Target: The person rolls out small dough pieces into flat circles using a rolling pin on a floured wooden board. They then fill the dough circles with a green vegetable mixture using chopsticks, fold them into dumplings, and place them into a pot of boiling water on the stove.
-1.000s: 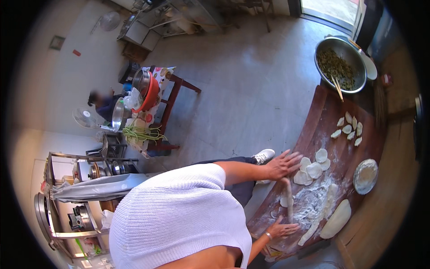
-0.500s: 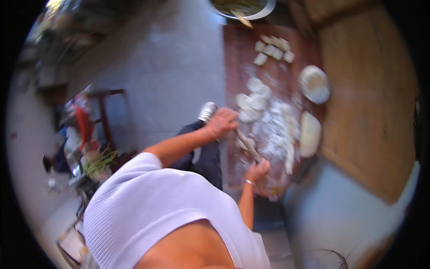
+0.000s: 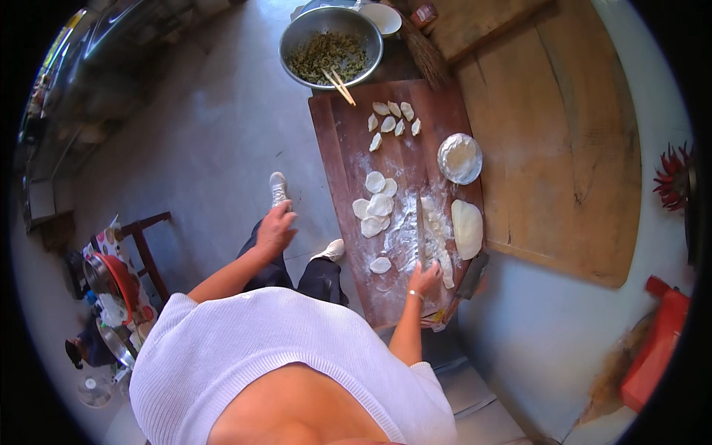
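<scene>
My right hand (image 3: 423, 279) is closed around the near end of a thin wooden rolling pin (image 3: 420, 230), which lies along the floured part of the reddish-brown board (image 3: 343, 159). Away from the board's left edge, above my leg, is my left hand (image 3: 276, 228), its fingers loosely bent and apart with nothing visible in them. One round dough wrapper (image 3: 380, 265) rests left of the pin, and several more overlap in a pile of wrappers (image 3: 380, 205) farther up. To the pin's right run a floury dough strip (image 3: 446, 265) and a larger pale dough piece (image 3: 467, 230).
Several shaped dumplings (image 3: 388, 124) lie at the board's far end. Beyond them stands a metal bowl (image 3: 285, 55) of green filling with chopsticks (image 3: 341, 87) across its rim. A bowl of flour (image 3: 460, 159) sits at the right edge, beside a wooden panel (image 3: 564, 163).
My left hand has let go of the rolling pin and moved left, off the board. My right hand keeps the pin, now pointing away from me. The view has shifted.
</scene>
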